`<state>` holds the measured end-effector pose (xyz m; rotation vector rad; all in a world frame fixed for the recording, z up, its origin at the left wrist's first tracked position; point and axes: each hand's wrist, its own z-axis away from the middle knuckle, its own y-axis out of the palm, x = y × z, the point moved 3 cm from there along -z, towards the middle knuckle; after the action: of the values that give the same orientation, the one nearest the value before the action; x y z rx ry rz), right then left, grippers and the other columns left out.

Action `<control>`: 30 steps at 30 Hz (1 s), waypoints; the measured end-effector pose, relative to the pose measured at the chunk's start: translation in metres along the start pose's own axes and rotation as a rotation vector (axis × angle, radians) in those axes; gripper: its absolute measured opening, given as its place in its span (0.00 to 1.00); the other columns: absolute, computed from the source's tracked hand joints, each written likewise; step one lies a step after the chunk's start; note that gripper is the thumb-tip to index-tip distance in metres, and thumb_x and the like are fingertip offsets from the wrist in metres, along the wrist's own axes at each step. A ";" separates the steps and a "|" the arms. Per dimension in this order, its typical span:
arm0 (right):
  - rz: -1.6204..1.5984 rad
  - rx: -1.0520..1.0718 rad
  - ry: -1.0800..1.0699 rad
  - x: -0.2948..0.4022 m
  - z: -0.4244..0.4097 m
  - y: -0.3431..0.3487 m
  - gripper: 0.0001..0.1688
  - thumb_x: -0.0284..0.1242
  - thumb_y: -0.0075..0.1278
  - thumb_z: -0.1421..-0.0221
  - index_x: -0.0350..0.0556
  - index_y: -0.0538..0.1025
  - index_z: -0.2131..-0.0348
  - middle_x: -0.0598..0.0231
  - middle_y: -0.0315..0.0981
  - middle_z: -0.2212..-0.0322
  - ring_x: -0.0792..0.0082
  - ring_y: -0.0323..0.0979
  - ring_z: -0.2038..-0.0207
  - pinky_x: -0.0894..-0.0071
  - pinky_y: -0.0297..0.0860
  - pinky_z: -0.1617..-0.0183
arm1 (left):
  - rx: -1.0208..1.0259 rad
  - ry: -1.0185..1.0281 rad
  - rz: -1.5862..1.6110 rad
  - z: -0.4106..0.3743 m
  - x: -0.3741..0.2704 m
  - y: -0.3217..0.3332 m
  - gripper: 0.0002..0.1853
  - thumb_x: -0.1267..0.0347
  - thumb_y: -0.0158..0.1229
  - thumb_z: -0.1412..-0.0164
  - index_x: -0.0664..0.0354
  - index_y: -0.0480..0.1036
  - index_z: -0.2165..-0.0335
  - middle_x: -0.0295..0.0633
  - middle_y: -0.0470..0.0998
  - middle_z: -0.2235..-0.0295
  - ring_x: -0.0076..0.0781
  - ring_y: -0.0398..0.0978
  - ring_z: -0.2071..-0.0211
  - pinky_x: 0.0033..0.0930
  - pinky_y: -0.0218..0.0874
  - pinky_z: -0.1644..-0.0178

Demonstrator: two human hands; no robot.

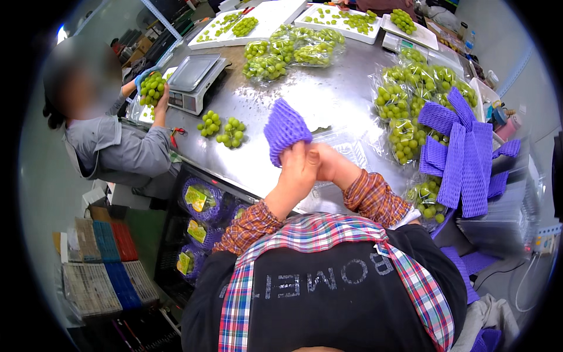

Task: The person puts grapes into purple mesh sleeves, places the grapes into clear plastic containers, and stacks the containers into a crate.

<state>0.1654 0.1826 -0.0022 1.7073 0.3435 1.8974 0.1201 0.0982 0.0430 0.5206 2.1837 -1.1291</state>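
Observation:
A purple foam net sleeve (286, 130) rises over the steel table (259, 169), with my left hand (299, 169) gripping its lower end. My right hand (332, 160) is pressed against the left one, close to the sleeve. Its fingers are mostly hidden, so its grip on the sleeve cannot be made out. Under and beyond my hands lies a clear plastic tray (347, 143), partly covered by them. Two small bunches of green grapes, a left one (210, 123) and a right one (231, 133), rest on the table to the left.
Bagged green grapes (396, 99) and flat purple foam sleeves (468, 163) are piled at right. More bagged grapes (303, 46) sit farther back. A co-worker (127, 145) holds grapes beside a scale (195, 83). A black crate (169, 246) with wrapped packs stands at lower left.

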 end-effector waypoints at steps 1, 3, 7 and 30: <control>-0.751 0.096 0.010 0.001 -0.008 0.001 0.18 0.33 0.40 0.41 0.39 0.70 0.57 0.59 0.71 0.60 0.67 0.69 0.60 0.69 0.67 0.56 | 0.022 0.005 0.074 0.000 -0.005 0.005 0.30 0.51 0.39 0.37 0.72 0.63 0.56 0.62 0.69 0.64 0.61 0.65 0.61 0.51 0.53 0.54; -0.388 -0.100 -0.323 0.004 -0.007 0.002 0.18 0.32 0.37 0.39 0.38 0.68 0.54 0.61 0.70 0.58 0.68 0.68 0.59 0.69 0.66 0.54 | -0.025 0.020 0.123 0.001 -0.014 0.007 0.29 0.52 0.39 0.37 0.72 0.63 0.56 0.61 0.70 0.65 0.61 0.67 0.64 0.51 0.57 0.57; 0.240 -0.421 -0.711 0.008 0.009 0.021 0.19 0.30 0.35 0.39 0.37 0.67 0.52 0.62 0.69 0.57 0.69 0.67 0.58 0.69 0.65 0.52 | 0.004 -0.019 0.175 0.003 -0.007 0.008 0.30 0.52 0.39 0.36 0.74 0.62 0.54 0.65 0.69 0.62 0.65 0.66 0.60 0.52 0.57 0.55; 0.866 -0.371 -1.099 0.032 -0.010 0.065 0.20 0.25 0.49 0.52 0.38 0.72 0.57 0.51 0.69 0.56 0.52 0.65 0.50 0.58 0.59 0.45 | -0.344 -0.361 1.386 -0.031 0.029 -0.031 0.15 0.71 0.50 0.42 0.65 0.68 0.56 0.43 0.73 0.59 0.33 0.71 0.58 0.35 0.65 0.55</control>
<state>0.1398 0.1497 0.0577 2.4691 -1.2300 1.0119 0.0697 0.1086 0.0555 1.2399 1.1377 -0.0541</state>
